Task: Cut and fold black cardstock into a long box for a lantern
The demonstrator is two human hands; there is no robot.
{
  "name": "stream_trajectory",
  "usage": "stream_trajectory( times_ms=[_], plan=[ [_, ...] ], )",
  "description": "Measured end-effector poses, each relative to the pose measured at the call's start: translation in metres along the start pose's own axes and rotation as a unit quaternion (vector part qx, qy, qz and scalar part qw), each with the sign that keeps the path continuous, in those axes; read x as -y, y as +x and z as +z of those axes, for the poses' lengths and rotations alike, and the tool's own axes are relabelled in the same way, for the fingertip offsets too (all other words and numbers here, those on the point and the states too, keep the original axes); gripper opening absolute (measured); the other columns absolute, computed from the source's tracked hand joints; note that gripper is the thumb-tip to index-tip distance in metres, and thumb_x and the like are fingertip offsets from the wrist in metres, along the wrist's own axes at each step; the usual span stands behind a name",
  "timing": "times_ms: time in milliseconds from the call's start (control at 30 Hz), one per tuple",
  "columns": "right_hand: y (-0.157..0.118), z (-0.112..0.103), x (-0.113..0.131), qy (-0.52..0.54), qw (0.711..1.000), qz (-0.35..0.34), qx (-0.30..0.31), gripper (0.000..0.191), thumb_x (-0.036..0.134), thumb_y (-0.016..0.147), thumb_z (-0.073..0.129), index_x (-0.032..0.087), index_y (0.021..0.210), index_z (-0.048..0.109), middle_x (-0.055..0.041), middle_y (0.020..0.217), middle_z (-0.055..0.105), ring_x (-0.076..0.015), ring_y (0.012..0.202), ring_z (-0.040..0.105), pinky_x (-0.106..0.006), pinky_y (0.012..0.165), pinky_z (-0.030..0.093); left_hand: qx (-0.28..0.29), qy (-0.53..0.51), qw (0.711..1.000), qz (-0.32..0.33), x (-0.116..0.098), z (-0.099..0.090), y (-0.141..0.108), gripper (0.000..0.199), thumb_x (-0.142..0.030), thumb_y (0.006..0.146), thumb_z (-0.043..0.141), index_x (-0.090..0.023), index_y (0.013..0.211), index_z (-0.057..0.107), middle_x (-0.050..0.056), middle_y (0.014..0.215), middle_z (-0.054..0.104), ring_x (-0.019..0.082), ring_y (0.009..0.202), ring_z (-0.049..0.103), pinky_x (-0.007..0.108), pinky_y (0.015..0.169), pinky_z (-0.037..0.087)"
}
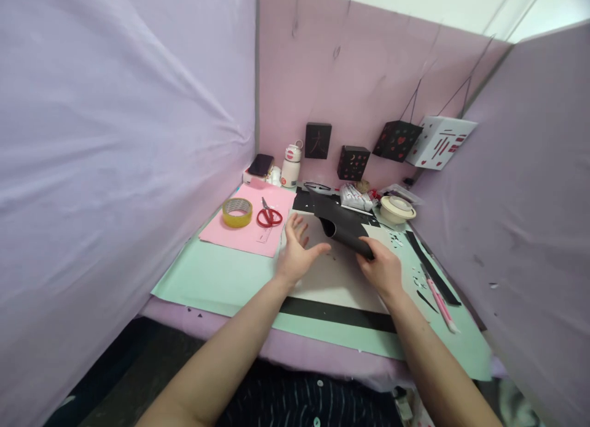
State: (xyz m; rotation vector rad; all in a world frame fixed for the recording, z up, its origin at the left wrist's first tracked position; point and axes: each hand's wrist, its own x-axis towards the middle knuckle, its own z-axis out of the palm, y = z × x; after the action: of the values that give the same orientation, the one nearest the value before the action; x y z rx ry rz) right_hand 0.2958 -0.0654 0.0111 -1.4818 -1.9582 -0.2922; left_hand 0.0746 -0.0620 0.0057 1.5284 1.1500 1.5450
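Observation:
My right hand (381, 268) grips the near edge of a sheet of black paper (343, 221), which curls over into a loose roll. The sheet's far part slopes away toward the back of the table. My left hand (297, 247) is open, fingers spread and thumb pointing right, a little left of the curled paper and apart from it. Beneath both hands lies a white sheet (332, 279). A black paper strip (338, 314) runs along its near side.
Pink paper (216, 233) at left bears a yellow tape roll (237, 213) and red-handled scissors (268, 215). A pink craft knife (441, 304) and black strip (432, 268) lie at right. Behind are a bottle (291, 167), white tape rolls (397, 211) and hanging paper boxes (397, 141).

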Motion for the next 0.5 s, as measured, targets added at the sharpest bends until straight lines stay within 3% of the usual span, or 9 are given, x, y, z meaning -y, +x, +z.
stream_trajectory(
  times_ms=[67, 167, 300, 500],
  plan=[
    [-0.002, -0.004, 0.006, 0.039, 0.999, 0.006, 0.000, 0.032, 0.022, 0.081, 0.051, 0.024, 0.111, 0.061, -0.0063, 0.109, 0.070, -0.0270, 0.099, 0.066, -0.037, 0.082, 0.051, 0.075, -0.092, 0.992, -0.029, 0.001, 0.004, 0.000, 0.099, -0.018, 0.079, 0.072, -0.038, 0.145, 0.001, 0.016, 0.155, 0.024, 0.026, 0.137, 0.040, 0.043, 0.100, 0.046],
    [-0.007, -0.008, 0.015, 0.085, 0.995, 0.000, 0.046, 0.035, 0.021, 0.078, 0.052, 0.024, 0.112, 0.060, -0.0057, 0.110, 0.070, -0.0267, 0.101, 0.066, -0.037, 0.085, 0.051, 0.131, -0.216, 0.967, -0.031, -0.002, 0.010, -0.005, 0.091, -0.019, 0.072, 0.077, -0.032, 0.141, 0.020, 0.014, 0.151, 0.035, 0.029, 0.134, 0.044, 0.047, 0.100, 0.046],
    [-0.014, -0.012, 0.025, 0.096, 0.988, 0.011, 0.116, 0.039, 0.022, 0.076, 0.053, 0.026, 0.115, 0.057, -0.0051, 0.112, 0.069, -0.0266, 0.099, 0.065, -0.038, 0.082, 0.051, 0.151, -0.275, 0.949, -0.038, -0.010, 0.014, -0.013, 0.075, -0.027, 0.066, 0.081, -0.022, 0.129, 0.041, 0.013, 0.132, 0.057, 0.030, 0.125, 0.054, 0.051, 0.103, 0.044],
    [-0.012, -0.021, 0.024, 0.131, 0.976, -0.002, 0.173, 0.040, 0.018, 0.072, 0.051, 0.026, 0.111, 0.056, -0.0036, 0.106, 0.068, -0.0243, 0.093, 0.064, -0.034, 0.079, 0.049, 0.173, -0.281, 0.944, -0.022, -0.021, 0.010, -0.017, 0.070, -0.030, 0.061, 0.086, -0.019, 0.122, 0.053, 0.013, 0.124, 0.063, 0.033, 0.120, 0.057, 0.050, 0.101, 0.046]
  ],
)
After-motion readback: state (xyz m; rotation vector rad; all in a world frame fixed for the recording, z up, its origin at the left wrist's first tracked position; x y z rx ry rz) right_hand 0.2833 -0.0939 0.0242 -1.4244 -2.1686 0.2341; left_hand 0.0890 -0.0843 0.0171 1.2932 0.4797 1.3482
